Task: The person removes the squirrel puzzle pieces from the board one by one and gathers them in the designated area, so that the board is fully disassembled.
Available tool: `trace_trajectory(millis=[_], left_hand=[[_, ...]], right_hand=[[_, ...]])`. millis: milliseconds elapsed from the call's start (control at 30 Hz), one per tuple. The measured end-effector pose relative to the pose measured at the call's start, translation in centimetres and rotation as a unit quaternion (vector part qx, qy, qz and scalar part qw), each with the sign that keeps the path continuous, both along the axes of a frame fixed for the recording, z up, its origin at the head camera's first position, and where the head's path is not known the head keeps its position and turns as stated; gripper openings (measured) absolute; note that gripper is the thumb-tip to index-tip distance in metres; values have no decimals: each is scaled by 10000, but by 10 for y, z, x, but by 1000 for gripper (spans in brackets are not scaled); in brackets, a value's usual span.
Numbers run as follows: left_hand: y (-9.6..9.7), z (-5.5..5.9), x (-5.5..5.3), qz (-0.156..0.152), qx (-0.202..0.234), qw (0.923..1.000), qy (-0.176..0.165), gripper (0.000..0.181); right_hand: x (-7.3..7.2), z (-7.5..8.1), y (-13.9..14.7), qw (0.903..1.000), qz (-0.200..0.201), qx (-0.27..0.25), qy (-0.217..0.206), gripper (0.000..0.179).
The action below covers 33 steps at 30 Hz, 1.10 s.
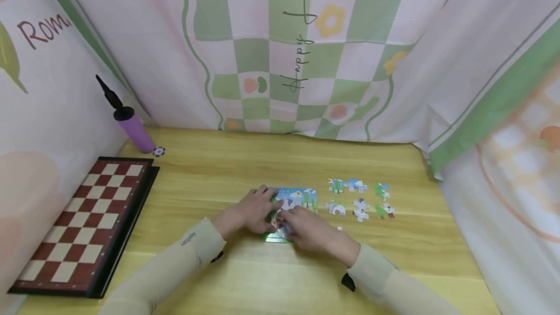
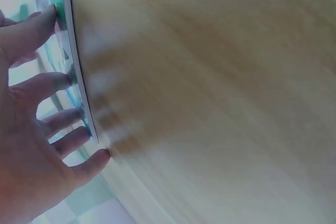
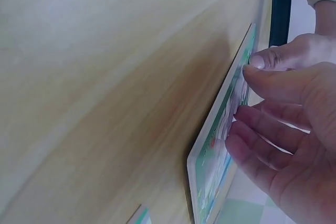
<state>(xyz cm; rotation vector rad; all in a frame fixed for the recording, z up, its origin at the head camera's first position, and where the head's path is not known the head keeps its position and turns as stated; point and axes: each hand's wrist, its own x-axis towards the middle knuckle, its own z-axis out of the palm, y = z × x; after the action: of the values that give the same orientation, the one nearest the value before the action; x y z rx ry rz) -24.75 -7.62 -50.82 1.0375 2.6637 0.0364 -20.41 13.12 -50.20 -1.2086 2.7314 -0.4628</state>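
Note:
A jigsaw puzzle board with a colourful cartoon picture lies on the table, partly covered by both hands. My left hand rests over its left side with the fingers spread. In the left wrist view those fingertips touch the board along its edge. My right hand reaches in from the right, its thumb and fingertips on the puzzle's surface. The right wrist view shows this hand with thumb and fingers apart, close by the left thumb. Beneath the right fingers the picture is largely hidden.
Several loose puzzle pieces lie on the table right of the board. At the left is a red and white chessboard. Behind it stand a purple hand pump and a small round chip. Curtains hang around the table.

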Motion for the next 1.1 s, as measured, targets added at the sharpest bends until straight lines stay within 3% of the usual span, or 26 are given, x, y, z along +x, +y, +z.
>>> trace_trajectory(millis=[367, 833, 1100], left_hand=[[6, 3, 0, 72, -210, 9998, 27, 81], [16, 5, -3, 275, -48, 9996, 86, 80], [19, 8, -3, 356, 3, 9993, 101, 58]], right_hand=[[-6, -1, -5, 9995, -240, 40, -203, 49], [-11, -3, -13, 9960, -448, 197, -750, 50], [-12, -2, -15, 9939, -573, 107, -940, 52]])
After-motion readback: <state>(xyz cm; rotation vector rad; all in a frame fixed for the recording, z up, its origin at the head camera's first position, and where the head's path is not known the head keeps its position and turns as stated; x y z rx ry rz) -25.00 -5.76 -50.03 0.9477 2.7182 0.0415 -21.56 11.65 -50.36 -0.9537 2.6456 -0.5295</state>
